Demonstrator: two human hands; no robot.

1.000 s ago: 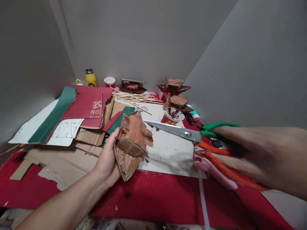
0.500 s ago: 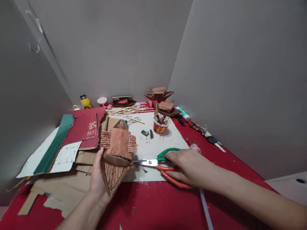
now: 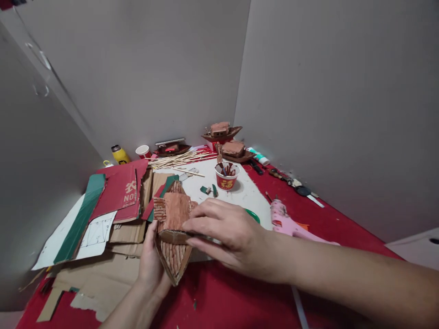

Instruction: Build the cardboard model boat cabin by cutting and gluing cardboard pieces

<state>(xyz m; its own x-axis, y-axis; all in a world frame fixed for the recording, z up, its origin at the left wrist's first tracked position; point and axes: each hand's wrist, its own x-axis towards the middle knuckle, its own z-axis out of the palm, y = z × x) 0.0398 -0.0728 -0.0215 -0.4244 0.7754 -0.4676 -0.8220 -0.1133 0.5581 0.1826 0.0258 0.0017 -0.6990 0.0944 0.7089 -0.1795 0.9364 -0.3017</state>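
A cardboard boat model with a reddish-brown roof and ribbed deck is held tilted above the table. My left hand grips its hull from the left and below. The fingertips of my right hand touch the right side of the boat's roof, with the fingers bent close together. Behind my right hand, on the white board, a green scissor handle shows; the rest of the scissors is mostly hidden.
A red paper cup with brown paint stands on the white board. Thin wooden sticks and finished boats lie behind. Cardboard sheets fill the left; a pink glue gun lies right.
My right hand has let go of the scissors and moved left onto the boat. The boat has shifted slightly to the right in the view, and the glue gun now shows more.
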